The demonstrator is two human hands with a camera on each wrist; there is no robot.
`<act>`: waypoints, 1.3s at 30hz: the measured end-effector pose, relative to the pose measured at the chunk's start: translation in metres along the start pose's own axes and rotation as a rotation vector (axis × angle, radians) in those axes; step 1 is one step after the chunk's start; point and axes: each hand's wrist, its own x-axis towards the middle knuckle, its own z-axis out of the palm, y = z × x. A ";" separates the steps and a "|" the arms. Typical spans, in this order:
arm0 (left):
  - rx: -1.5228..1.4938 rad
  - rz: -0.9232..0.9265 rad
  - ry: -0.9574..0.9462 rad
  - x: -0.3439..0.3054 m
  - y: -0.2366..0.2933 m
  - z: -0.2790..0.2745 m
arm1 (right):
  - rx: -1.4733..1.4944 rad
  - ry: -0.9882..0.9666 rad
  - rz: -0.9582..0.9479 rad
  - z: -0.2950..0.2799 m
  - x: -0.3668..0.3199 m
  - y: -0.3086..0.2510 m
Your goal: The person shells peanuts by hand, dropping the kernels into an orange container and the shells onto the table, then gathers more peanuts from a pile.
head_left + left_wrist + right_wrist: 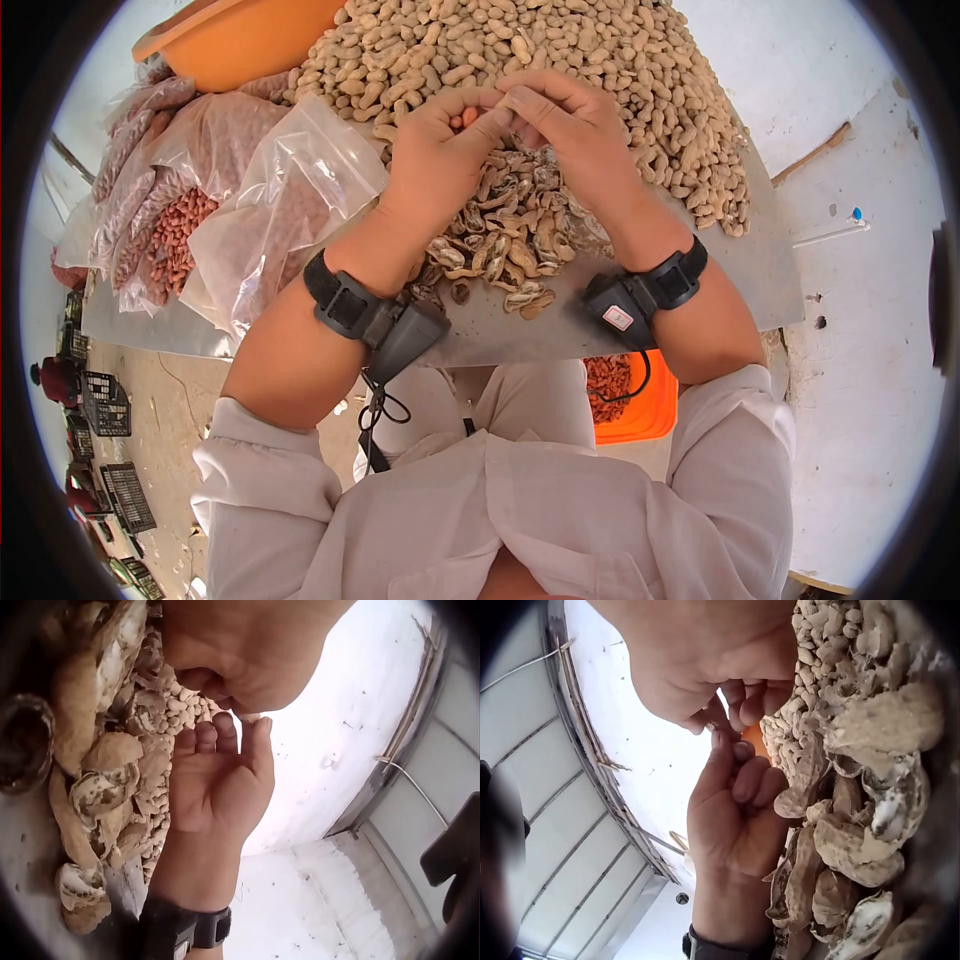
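Shirt: nearest us we see a pale shirt (520, 500), its sleeves pushed up above both elbows.
Wrist straps: each wrist carries a black strap with a small camera, the left wrist camera (395, 330) and the right wrist camera (630, 300).
Grip: we see the left hand (437, 155) and the right hand (580, 135) meet fingertip to fingertip. Both pinch one peanut pod (510, 100) between thumb and curled fingers.
Peanut pod: it hangs in the air above the table, over the shells, and the fingers hide most of it. From the left wrist we catch it only as a small pale bit (250, 718) between the two hands.
Shells: directly beneath the hands we see a pile of split, empty shells (500, 245). It lies on the grey table top (560, 335) and reaches almost to the near edge.
Heap: beyond the hands a broad heap of whole peanuts (600, 60) covers the far side of the table and touches the shell pile.
Bags: left of the left forearm we see clear plastic bags (190, 220) of red-skinned kernels lying on the table, the nearest just beside the arm.
Basin: an orange basin (235, 35) stands at the far left, beside the heap.
Tub: below the table's near edge, by the right forearm, we see an orange tub (645, 415) with red kernels in it.
Crates: dark crates (105, 405) stand on the ground at the far left.
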 end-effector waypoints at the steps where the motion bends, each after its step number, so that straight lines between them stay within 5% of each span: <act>1: 0.002 0.020 -0.005 0.002 -0.001 -0.002 | 0.046 -0.006 0.013 0.000 0.000 0.000; 9: -0.259 -0.008 0.027 0.004 0.001 -0.004 | 0.465 -0.076 -0.023 0.001 0.002 0.015; 16: -0.140 0.095 -0.036 0.003 0.007 -0.005 | 0.392 -0.114 -0.018 -0.003 0.002 0.011; 22: -0.186 0.005 -0.032 -0.001 0.007 -0.003 | 0.386 -0.103 0.011 -0.005 0.004 0.013; 28: 0.101 0.069 -0.049 0.001 0.004 -0.009 | 0.354 -0.130 0.138 -0.005 0.002 0.006; 39: 0.013 0.080 -0.082 -0.002 0.000 -0.006 | 0.268 -0.138 0.155 -0.001 0.001 0.002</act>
